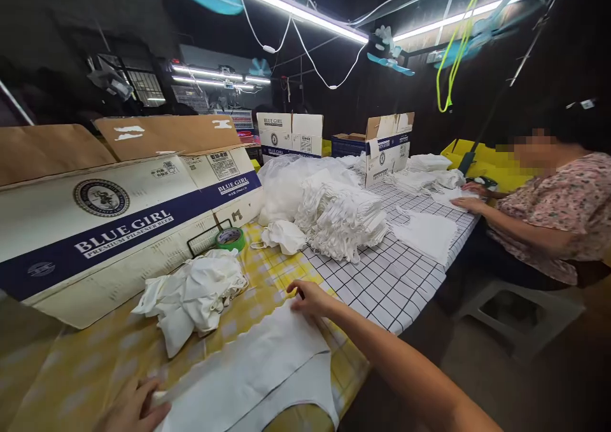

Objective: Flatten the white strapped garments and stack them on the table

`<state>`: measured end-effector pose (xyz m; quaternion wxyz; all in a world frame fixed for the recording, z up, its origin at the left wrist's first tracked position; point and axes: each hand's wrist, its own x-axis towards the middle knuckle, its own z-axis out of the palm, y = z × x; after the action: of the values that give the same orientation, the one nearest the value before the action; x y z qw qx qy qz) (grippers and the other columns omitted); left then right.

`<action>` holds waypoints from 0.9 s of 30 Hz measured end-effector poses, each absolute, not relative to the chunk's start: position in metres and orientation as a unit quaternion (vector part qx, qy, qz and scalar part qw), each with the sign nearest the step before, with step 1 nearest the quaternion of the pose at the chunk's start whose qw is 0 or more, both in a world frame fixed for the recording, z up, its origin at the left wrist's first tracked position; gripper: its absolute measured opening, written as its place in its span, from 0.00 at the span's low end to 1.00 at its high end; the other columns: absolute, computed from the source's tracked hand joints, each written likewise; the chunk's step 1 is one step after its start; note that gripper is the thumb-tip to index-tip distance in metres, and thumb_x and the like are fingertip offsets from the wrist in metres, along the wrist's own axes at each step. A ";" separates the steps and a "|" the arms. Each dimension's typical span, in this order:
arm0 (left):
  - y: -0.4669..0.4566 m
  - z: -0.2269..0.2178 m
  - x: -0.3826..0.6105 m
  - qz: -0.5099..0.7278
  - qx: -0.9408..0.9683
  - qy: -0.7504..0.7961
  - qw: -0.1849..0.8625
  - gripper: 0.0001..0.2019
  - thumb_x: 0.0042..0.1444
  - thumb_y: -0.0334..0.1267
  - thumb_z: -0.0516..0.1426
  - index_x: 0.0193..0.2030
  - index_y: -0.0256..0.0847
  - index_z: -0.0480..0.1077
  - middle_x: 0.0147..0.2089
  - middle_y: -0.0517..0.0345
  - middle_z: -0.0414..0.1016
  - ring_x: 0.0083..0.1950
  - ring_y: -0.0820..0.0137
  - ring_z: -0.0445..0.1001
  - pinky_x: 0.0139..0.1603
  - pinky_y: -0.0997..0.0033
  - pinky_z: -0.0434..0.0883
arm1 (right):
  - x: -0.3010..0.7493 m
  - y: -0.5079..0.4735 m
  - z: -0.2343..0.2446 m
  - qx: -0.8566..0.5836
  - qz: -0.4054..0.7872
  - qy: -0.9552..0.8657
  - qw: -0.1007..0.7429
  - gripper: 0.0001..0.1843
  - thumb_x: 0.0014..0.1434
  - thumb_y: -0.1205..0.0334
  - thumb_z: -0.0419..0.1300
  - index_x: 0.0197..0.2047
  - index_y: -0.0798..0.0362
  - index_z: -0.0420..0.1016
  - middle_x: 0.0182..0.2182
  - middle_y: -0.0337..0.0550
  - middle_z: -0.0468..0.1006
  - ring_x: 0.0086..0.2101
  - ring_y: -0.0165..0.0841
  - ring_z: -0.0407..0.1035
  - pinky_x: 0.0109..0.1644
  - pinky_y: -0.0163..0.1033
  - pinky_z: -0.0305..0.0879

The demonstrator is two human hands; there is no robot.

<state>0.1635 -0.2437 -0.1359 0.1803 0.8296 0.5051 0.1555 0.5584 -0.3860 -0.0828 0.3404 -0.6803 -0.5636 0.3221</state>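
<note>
A flat white fabric piece [258, 368] lies on the yellow checked tablecloth [86, 375] in front of me. My right hand [308, 297] pinches its far right corner, fingers curled onto the cloth. At the near left end, my left hand [133, 410] presses down on the fabric with its fingers lying flat. A crumpled heap of white fabric [195, 295] sits just beyond the flat piece, between my hands.
A large Blue Girl carton [119, 222] stands at the left, a green tape roll [230, 237] beside it. A big stack of white pieces [341, 212] rests on the grid-pattern cloth. Across at the right, a seated person [554, 209] handles white pieces. More cartons stand behind.
</note>
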 end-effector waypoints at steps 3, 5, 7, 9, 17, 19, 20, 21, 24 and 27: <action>-0.257 -0.126 0.167 0.139 0.807 0.524 0.233 0.22 0.38 0.57 0.55 0.29 0.40 0.72 0.29 0.56 0.71 0.34 0.61 0.71 0.37 0.66 0.68 | 0.556 -0.384 -0.103 -0.710 0.313 -0.545 0.317 0.17 0.43 0.68 0.63 0.39 0.53 0.71 0.25 0.32 0.63 0.27 0.26 0.57 0.31 0.31 0.52; -0.273 -0.118 0.170 0.134 0.796 0.532 0.256 0.20 0.41 0.57 0.55 0.26 0.40 0.70 0.27 0.59 0.69 0.32 0.63 0.70 0.34 0.69 0.66 | 0.556 -0.386 -0.111 -0.724 0.305 -0.539 0.305 0.12 0.44 0.66 0.62 0.35 0.54 0.70 0.24 0.33 0.63 0.27 0.26 0.57 0.31 0.31 0.51; -0.286 -0.111 0.175 0.127 0.786 0.548 0.257 0.19 0.42 0.56 0.54 0.19 0.40 0.65 0.21 0.62 0.65 0.28 0.66 0.67 0.29 0.72 0.61 | 0.558 -0.388 -0.114 -0.731 0.302 -0.540 0.290 0.08 0.43 0.65 0.62 0.28 0.55 0.68 0.22 0.33 0.62 0.25 0.26 0.55 0.29 0.31 0.48; -0.295 -0.107 0.179 0.119 0.779 0.572 0.226 0.19 0.44 0.54 0.54 0.17 0.40 0.61 0.19 0.63 0.62 0.25 0.68 0.64 0.26 0.73 0.57 | 0.557 -0.390 -0.114 -0.732 0.304 -0.543 0.278 0.09 0.42 0.64 0.62 0.23 0.55 0.64 0.20 0.32 0.61 0.24 0.25 0.53 0.27 0.31 0.47; -0.317 -0.103 0.183 0.217 0.726 0.541 0.363 0.14 0.49 0.49 0.53 0.28 0.39 0.64 0.27 0.60 0.69 0.29 0.69 0.67 0.31 0.73 0.61 | 0.550 -0.402 -0.100 -0.719 0.289 -0.550 0.311 0.10 0.55 0.56 0.50 0.29 0.54 0.62 0.24 0.34 0.62 0.25 0.26 0.57 0.27 0.30 0.52; -0.318 -0.105 0.183 0.244 0.655 0.512 0.500 0.17 0.48 0.52 0.55 0.32 0.38 0.65 0.29 0.59 0.72 0.30 0.68 0.69 0.30 0.72 0.65 | 0.551 -0.400 -0.100 -0.725 0.274 -0.547 0.316 0.10 0.55 0.55 0.49 0.28 0.53 0.61 0.23 0.34 0.62 0.25 0.27 0.57 0.27 0.30 0.52; -0.319 -0.106 0.183 0.252 0.617 0.502 0.551 0.18 0.46 0.52 0.57 0.34 0.38 0.66 0.30 0.58 0.73 0.29 0.68 0.70 0.30 0.71 0.66 | 0.551 -0.399 -0.101 -0.730 0.266 -0.545 0.316 0.11 0.55 0.55 0.48 0.28 0.53 0.61 0.23 0.34 0.62 0.24 0.27 0.56 0.27 0.31 0.51; -0.319 -0.106 0.183 0.258 0.584 0.500 0.585 0.20 0.44 0.52 0.59 0.35 0.37 0.66 0.30 0.57 0.73 0.29 0.68 0.71 0.29 0.71 0.67 | 0.551 -0.398 -0.102 -0.736 0.256 -0.542 0.314 0.11 0.55 0.55 0.48 0.27 0.53 0.61 0.22 0.34 0.62 0.24 0.27 0.56 0.27 0.31 0.51; -0.320 -0.105 0.183 0.256 0.521 0.515 0.630 0.24 0.38 0.51 0.63 0.37 0.36 0.66 0.29 0.55 0.75 0.27 0.69 0.72 0.29 0.70 0.69 | 0.548 -0.396 -0.107 -0.756 0.226 -0.534 0.304 0.12 0.56 0.55 0.48 0.27 0.53 0.63 0.23 0.37 0.66 0.26 0.30 0.60 0.29 0.33 0.52; -0.324 -0.100 0.179 0.231 0.491 0.525 0.656 0.24 0.44 0.53 0.60 0.41 0.36 0.67 0.32 0.54 0.76 0.29 0.71 0.73 0.32 0.71 0.70 | 0.545 -0.403 -0.113 -0.776 0.202 -0.522 0.290 0.12 0.56 0.56 0.48 0.33 0.53 0.68 0.27 0.41 0.72 0.29 0.33 0.64 0.32 0.35 0.53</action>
<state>0.1791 -0.3243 -0.0999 0.6557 0.4911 0.5249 0.2311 0.5447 -0.4026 -0.1129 0.2901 -0.7763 -0.5217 0.2023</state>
